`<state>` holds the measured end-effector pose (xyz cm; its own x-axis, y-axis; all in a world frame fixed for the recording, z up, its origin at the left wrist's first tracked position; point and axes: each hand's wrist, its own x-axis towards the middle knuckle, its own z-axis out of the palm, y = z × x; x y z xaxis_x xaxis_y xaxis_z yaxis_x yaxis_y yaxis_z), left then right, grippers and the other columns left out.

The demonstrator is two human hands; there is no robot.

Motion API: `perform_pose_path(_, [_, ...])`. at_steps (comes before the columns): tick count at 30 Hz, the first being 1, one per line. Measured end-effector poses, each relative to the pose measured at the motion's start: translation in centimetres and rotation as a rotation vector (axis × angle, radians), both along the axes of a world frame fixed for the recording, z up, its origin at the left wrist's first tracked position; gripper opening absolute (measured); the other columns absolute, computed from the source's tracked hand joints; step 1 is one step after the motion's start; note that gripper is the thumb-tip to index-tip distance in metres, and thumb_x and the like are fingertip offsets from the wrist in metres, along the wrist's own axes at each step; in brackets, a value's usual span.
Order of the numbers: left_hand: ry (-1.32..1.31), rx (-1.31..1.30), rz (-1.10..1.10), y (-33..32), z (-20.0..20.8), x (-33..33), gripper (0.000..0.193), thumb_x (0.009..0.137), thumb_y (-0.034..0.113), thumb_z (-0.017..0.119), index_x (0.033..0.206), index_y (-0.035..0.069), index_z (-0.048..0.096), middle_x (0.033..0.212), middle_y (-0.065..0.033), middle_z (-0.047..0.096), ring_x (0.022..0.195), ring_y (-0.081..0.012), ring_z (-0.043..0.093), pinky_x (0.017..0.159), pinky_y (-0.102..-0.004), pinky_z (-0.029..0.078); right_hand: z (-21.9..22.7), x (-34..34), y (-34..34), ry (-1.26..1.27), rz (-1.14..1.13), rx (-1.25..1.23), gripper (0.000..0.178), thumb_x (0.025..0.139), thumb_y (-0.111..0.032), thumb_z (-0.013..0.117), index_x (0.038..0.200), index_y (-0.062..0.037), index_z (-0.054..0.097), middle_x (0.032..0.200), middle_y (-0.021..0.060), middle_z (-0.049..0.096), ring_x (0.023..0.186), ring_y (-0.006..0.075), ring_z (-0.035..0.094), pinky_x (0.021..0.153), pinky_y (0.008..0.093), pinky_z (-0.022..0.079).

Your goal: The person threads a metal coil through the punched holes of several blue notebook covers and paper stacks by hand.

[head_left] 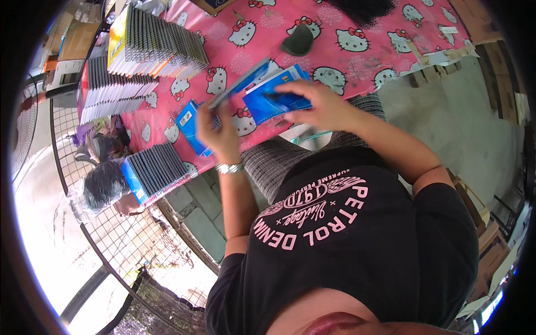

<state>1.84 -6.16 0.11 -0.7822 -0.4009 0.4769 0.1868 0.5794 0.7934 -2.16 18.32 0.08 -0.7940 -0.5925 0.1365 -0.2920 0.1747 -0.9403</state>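
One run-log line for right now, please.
Left hand: at blurred blue booklet, grip unclear; right hand: over another blue booklet; spiral-bound stacks: left on pink table

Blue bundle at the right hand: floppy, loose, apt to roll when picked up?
The blue bundle looks thin and flat, so probably light and a bit bendy. Offset edges at its upper right suggest separate layers that may slide apart; I see no band. Flat shape makes rolling unlikely.

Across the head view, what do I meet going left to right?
Wire-guarded fan → blue-covered stack of coil-bound books → left hand → right hand → cardboard boxes at the right edge.
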Motion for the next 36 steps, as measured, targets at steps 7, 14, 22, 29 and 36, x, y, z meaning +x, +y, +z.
perform_pose_path(7, [-0.469,-0.768,0.217,-9.0,6.0,-1.2,0.019,0.085,0.017,0.051,0.091,0.005,0.064,0.086,-0.0158,0.067,0.085,-0.0358,0.061,0.073,-0.0498,0.046,-6.0,-7.6,8.9,0.424,-0.409,0.597,0.046,0.079,-0.025,0.068,0.121,-0.0097,0.060,0.120,0.0183,0.057,0.111,0.0376,0.056,0.093,0.0480,0.047])
perform_pose_path(14, [-0.322,-0.713,-0.009,-2.4,-0.9,-3.4,0.038,0.078,0.013,0.063,0.115,0.007,0.059,0.115,-0.0160,0.060,0.107,-0.0379,0.055,0.094,-0.0475,0.044,-4.7,-16.7,9.6,0.719,-0.658,0.896,0.028,0.077,-0.011,0.064,0.104,-0.0077,0.063,0.103,0.0123,0.058,0.100,0.0303,0.057,0.087,0.0422,0.046])
perform_pose_path(22, [-0.241,-0.960,-0.590,7.2,-2.5,-0.3,0.034,0.074,0.011,0.067,0.108,0.007,0.062,0.112,-0.0091,0.061,0.098,-0.0281,0.060,0.083,-0.0397,0.050,-2.3,-16.0,8.5,0.585,-0.647,0.613,0.025,0.084,-0.014,0.056,0.106,-0.0063,0.065,0.103,0.0135,0.061,0.100,0.0309,0.058,0.084,0.0412,0.049])
perform_pose_path(29, [-0.264,-0.848,-0.565,5.4,1.3,-1.3,0.033,0.077,0.004,0.058,0.110,0.009,0.060,0.097,-0.0095,0.064,0.094,-0.0274,0.060,0.083,-0.0399,0.048,-0.8,-4.7,5.6,-0.191,-0.310,-0.144,0.038,0.089,-0.006,0.050,0.126,-0.0070,0.059,0.097,0.0032,0.054,0.068,0.0089,0.049,0.061,0.0237,0.042])
perform_pose_path(36, [-0.184,-0.837,-0.306,7.1,-0.5,-3.9,0.027,0.077,0.008,0.060,0.104,0.007,0.057,0.092,-0.0101,0.060,0.090,-0.0298,0.056,0.090,-0.0461,0.041,-4.2,2.7,-3.0,-0.240,-0.275,-0.309,0.063,0.093,-0.014,0.051,0.151,-0.0014,0.027,0.155,0.0205,0.027,0.140,0.0280,0.034,0.115,0.0341,0.025])
